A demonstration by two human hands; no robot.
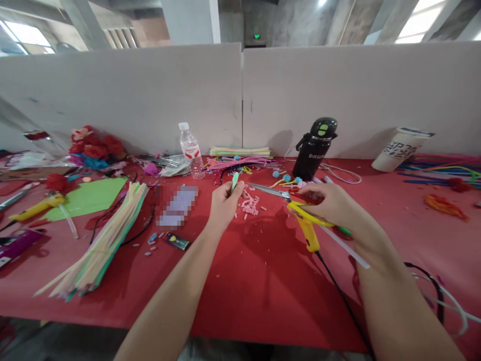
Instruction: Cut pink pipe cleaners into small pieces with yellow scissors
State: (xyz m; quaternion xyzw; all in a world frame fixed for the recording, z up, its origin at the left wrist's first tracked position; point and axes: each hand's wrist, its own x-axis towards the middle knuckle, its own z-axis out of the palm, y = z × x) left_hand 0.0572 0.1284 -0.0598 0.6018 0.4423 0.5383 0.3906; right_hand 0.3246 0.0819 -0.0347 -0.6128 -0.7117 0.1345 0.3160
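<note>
My left hand is closed, pinching a short light-green strip upright between thumb and fingers. In my right hand is a pair of scissors, its metal blades pointing left toward the strip but apart from it. A heap of small cut pink pieces lies on the red table just below the blades. Under my right hand rests a yellow hot glue gun, with a whitish glue stick reaching toward my forearm. Part of the scissors' handles is hidden by my fingers.
A bundle of pale strips and a green sheet lie left. Behind stand a water bottle, a black flask and a white cup. The glue gun's black cord crosses the front edge. A white partition closes the back.
</note>
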